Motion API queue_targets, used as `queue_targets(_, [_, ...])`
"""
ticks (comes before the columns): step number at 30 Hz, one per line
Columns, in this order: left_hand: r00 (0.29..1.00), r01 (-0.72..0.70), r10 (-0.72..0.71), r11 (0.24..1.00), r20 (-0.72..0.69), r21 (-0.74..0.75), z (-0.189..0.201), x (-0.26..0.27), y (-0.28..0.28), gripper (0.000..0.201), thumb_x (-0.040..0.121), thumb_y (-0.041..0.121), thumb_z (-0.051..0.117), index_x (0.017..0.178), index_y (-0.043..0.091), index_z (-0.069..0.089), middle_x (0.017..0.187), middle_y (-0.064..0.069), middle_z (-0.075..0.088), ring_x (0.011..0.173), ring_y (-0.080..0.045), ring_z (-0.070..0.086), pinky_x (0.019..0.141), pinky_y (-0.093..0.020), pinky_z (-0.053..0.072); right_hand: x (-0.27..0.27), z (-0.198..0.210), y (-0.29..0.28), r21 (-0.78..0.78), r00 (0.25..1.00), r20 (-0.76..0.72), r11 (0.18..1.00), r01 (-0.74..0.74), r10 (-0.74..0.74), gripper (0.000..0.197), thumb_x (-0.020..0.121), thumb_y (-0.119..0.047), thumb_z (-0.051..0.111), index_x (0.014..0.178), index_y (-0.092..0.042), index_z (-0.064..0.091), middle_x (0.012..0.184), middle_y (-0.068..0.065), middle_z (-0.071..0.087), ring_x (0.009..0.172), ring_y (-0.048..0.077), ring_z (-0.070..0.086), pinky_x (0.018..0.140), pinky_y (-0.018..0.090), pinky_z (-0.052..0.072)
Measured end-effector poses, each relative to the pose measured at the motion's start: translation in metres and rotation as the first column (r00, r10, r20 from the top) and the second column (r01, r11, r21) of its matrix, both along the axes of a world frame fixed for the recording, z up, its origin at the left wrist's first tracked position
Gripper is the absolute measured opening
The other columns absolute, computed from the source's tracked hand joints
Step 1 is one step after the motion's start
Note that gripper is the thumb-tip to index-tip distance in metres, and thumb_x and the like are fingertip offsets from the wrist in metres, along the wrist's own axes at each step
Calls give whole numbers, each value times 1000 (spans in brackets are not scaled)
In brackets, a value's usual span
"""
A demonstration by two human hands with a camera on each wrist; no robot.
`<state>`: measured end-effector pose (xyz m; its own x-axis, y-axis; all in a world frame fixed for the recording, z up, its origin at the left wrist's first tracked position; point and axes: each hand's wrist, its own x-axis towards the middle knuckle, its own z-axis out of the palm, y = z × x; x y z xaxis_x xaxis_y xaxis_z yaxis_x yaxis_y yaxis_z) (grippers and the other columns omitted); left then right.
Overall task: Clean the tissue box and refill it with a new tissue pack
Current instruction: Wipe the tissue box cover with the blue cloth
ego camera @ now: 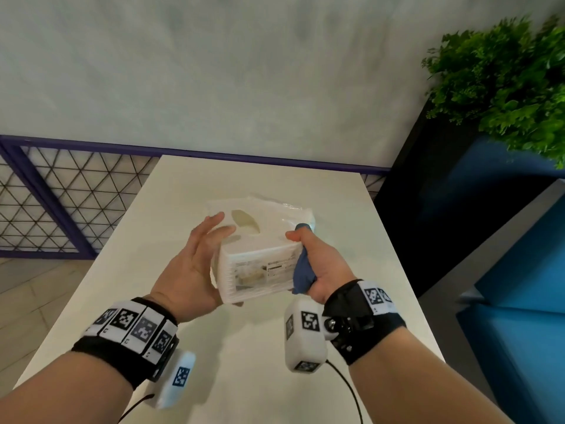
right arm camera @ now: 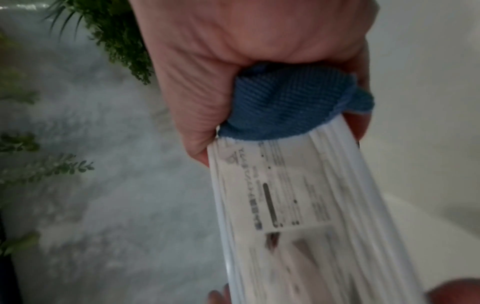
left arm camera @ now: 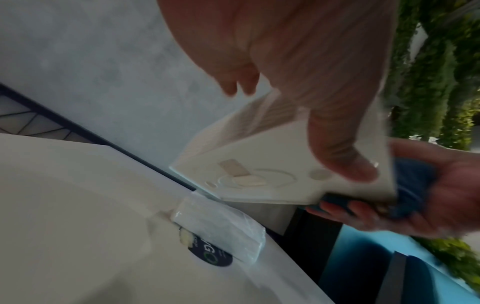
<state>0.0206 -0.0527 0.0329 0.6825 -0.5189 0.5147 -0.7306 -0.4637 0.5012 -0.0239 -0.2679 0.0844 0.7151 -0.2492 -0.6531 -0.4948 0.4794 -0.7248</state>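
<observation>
I hold a white plastic tissue box (ego camera: 256, 270) (left arm camera: 259, 164) (right arm camera: 298, 216) tilted in the air above the white table (ego camera: 244, 362). My left hand (ego camera: 195, 261) (left arm camera: 298, 61) grips its left end, thumb on the underside and fingers reaching over the top by the oval opening. At the box's right end, my right hand (ego camera: 324, 264) (right arm camera: 246, 51) clutches a bunched blue cloth (ego camera: 302, 270) (left arm camera: 415, 174) (right arm camera: 285, 102) against it, thumb on the top edge. A new tissue pack (ego camera: 290, 209) (left arm camera: 221, 226) in clear wrap lies on the table behind the box.
The table ends at a grey wall with a purple-framed lattice rail (ego camera: 61, 203) to its left. A green plant (ego camera: 504, 81) on a black stand and blue seating (ego camera: 519, 270) stand close to the table's right edge.
</observation>
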Motion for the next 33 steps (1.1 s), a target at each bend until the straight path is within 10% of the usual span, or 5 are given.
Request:
queue_targets(4, [953, -103, 62, 987, 296, 127, 2, -29, -12, 102, 57, 62, 76, 138, 15, 34, 148, -10, 31, 143, -35, 23, 114, -58, 19, -3, -3, 14, -129, 994, 75, 988, 88, -78, 34, 68, -35, 76, 86, -11, 60, 43, -4, 50, 46, 17, 48, 52, 27, 38])
queue_targets(8, [907, -307, 193, 911, 374, 275, -3, -41, -34, 109, 56, 47, 85, 145, 13, 31, 146, -9, 38, 142, -34, 24, 114, -57, 15, -4, 2, 41, -216, 975, 176, 961, 174, -137, 50, 66, -38, 78, 107, -14, 59, 82, 0, 61, 73, 18, 57, 67, 32, 45])
queue_targets(22, [871, -490, 489, 871, -46, -39, 16, -21, -11, 75, 63, 2, 74, 128, 11, 38, 133, -12, 46, 139, -38, 30, 60, -50, 54, 6, 32, 32, -338, 851, 515, 886, 318, -109, 36, 91, -41, 54, 123, -24, 55, 108, -4, 65, 106, 18, 61, 94, 39, 51])
queue_targets(29, [852, -505, 452, 843, -264, -186, 26, -24, -23, 55, 73, 18, 78, 117, 22, 46, 109, 8, 48, 92, -18, 58, 70, -32, 45, -4, 12, 75, -948, 729, 130, 301, -108, 672, 57, 100, -45, 29, 152, -33, 9, 162, 0, -1, 149, 17, -7, 120, 42, -4])
queue_targets(33, [863, -458, 386, 870, -325, -183, 30, -28, -12, 66, 62, 15, 83, 110, 35, 42, 107, 13, 47, 84, -11, 58, 70, -32, 52, 22, 11, 31, -948, 787, 163, 317, -43, 595, 51, 99, -48, 28, 149, -38, 21, 162, -5, 9, 149, 15, 4, 120, 49, -2])
